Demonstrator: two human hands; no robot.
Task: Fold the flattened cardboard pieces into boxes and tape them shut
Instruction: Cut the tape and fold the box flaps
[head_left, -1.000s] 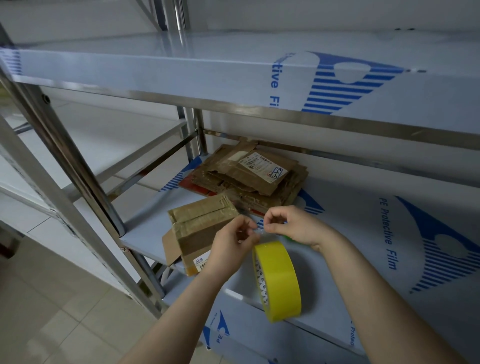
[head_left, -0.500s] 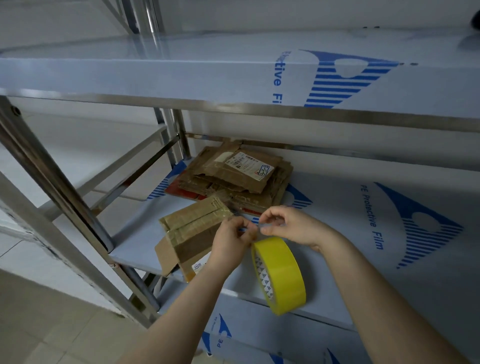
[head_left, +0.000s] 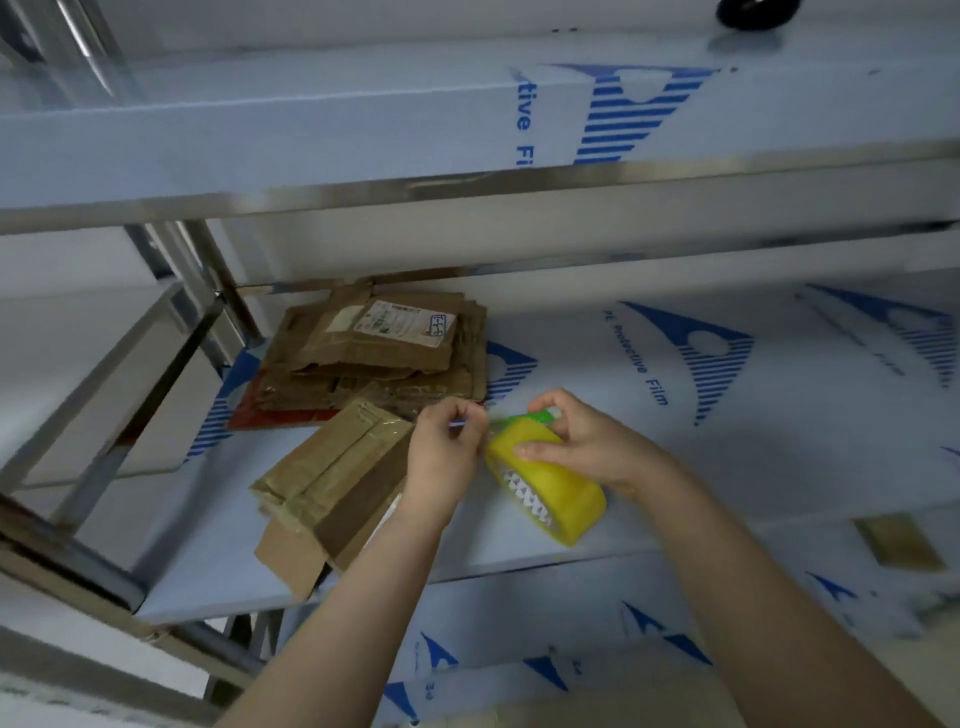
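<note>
Clasped from above by the right hand (head_left: 587, 447), the yellow tape roll (head_left: 556, 499) is now tilted at frame centre, no longer hanging upright. Its tape end (head_left: 462, 424) is pinched by the left hand (head_left: 441, 460), just beside the cardboard box (head_left: 332, 478) on the shelf (head_left: 753, 441).

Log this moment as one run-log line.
phase: tape prep | left hand: pinches tape end | right hand: grips yellow tape roll | folded box: on shelf, left of hands | cardboard stack: behind box

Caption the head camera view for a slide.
Right hand grips tape roll, left hand pinches its free end, beside a box on the shelf.
</note>
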